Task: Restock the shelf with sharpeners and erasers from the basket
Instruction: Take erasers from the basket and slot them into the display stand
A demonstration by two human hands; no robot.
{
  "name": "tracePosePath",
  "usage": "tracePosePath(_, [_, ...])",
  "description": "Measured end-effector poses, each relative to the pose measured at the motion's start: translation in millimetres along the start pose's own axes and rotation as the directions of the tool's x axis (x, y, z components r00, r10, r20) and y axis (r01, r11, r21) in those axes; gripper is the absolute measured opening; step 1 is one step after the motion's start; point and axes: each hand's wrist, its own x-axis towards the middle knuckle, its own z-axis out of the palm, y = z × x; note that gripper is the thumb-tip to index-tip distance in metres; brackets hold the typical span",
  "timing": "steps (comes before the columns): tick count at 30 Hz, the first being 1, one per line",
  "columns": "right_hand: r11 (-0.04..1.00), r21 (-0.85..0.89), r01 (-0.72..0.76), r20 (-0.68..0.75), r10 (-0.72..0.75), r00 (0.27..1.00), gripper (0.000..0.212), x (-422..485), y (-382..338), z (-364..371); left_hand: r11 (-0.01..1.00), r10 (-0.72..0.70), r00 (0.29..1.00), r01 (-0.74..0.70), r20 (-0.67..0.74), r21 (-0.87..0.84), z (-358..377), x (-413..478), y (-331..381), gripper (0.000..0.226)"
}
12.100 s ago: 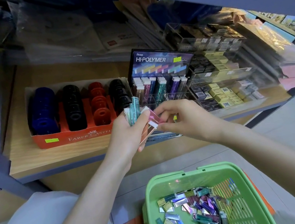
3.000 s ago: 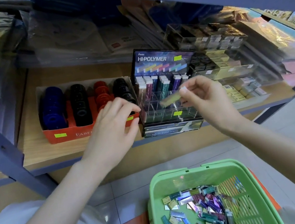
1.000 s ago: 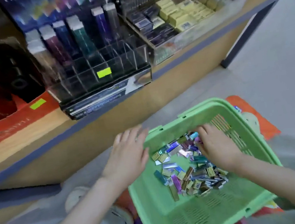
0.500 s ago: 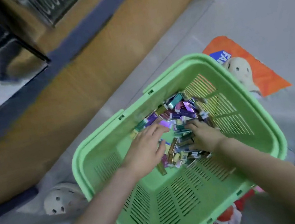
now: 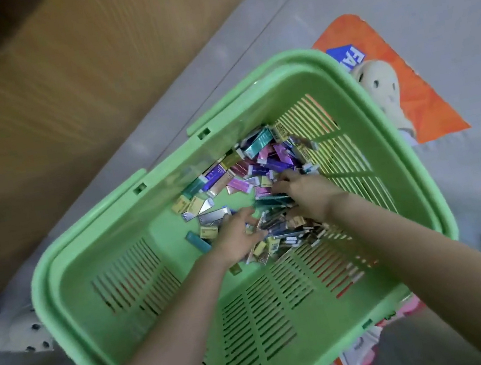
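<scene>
Though its walls are slatted, the green basket (image 5: 288, 80) holds heaped wrapped erasers (image 5: 261, 161).

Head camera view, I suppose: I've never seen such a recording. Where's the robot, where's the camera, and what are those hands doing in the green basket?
There is no robot: a person works with bare hands. The one picture comes from a wide-angle camera worn on their head, looking down, so the two forearms entering from below are the wearer's own. The left hand and the right hand both reach into a green plastic basket. In it lies a loose pile of small colourful packets, the stock for the shelf. Both hands' fingers are among the packets; whether either hand grips one is unclear. Around the basket are grey floor tiles, a wooden panel at upper left, and a pale clog over an orange sheet at right.
</scene>
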Motion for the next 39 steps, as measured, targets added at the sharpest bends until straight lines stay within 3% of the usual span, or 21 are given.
tracePosePath(4, [1.000,0.021,0.019,-0.043,-0.018,0.999,0.044,-3,4,-1,0.999,0.029,0.996,-0.025,-0.089,0.041,14,5,0,0.038])
tracePosePath(10, [0.991,0.132,-0.005,-0.108,0.019,0.994,0.025,0,12,3,0.999,0.001,0.988,0.005,-0.154,0.033,16,4,1,0.024])
tracePosePath(12, [0.960,0.275,-0.041,-0.153,0.086,0.984,0.021,0,10,1,0.992,-0.047,0.969,0.017,-0.243,-0.123,11,2,4,0.027])
tracePosePath(14, [0.814,0.575,-0.076,-0.184,0.220,0.958,0.018,-4,1,-2,0.902,-0.160,0.943,0.020,-0.291,-0.431,3,-5,13,0.028])
tracePosePath(15, [0.700,0.710,-0.075,-0.173,0.277,0.945,0.018,-7,-7,-4,0.806,-0.206,0.942,0.009,-0.266,-0.592,0,-8,17,0.030])
tracePosePath(16, [0.600,0.798,-0.054,-0.166,0.306,0.938,0.019,-11,-15,-6,0.693,-0.220,0.947,-0.017,-0.233,-0.721,-4,-11,21,0.033])
tracePosePath(18, [0.517,0.856,0.001,-0.179,0.294,0.939,0.018,-18,-32,-5,0.510,-0.200,0.962,-0.058,-0.184,-0.858,-11,-18,28,0.042])
tracePosePath(20, [0.481,0.876,0.041,-0.187,0.260,0.947,0.012,-23,-47,-3,0.421,-0.157,0.972,-0.093,-0.173,-0.902,-18,-25,35,0.046])
tracePosePath(24, [0.389,0.920,0.051,-0.140,0.202,0.969,0.007,-24,-65,-2,0.403,-0.106,0.977,-0.125,-0.182,-0.906,-25,-39,43,0.010])
tracePosePath(29, [0.240,0.970,0.041,-0.085,0.175,0.981,0.008,-30,-67,-10,0.215,-0.086,0.972,-0.195,-0.218,-0.957,-32,-50,34,0.026])
tracePosePath(31, [0.273,0.959,0.080,-0.130,0.171,0.977,0.008,-32,-71,-13,0.219,-0.065,0.974,-0.197,-0.216,-0.955,-31,-56,35,0.023])
tracePosePath(34, [0.440,0.883,0.164,-0.268,0.184,0.946,0.009,-31,-72,-18,0.240,-0.106,0.966,-0.207,-0.237,-0.949,-33,-61,38,0.021])
tracePosePath(37, [0.719,0.690,0.085,-0.336,0.214,0.917,0.008,-20,-44,-10,0.336,-0.168,0.940,-0.230,-0.298,-0.913,-40,-64,36,0.020])
tracePosePath(39, [0.889,0.458,-0.004,-0.205,0.109,0.973,0.019,-15,-23,1,0.402,-0.163,0.944,-0.202,-0.287,-0.893,-43,-66,33,0.017])
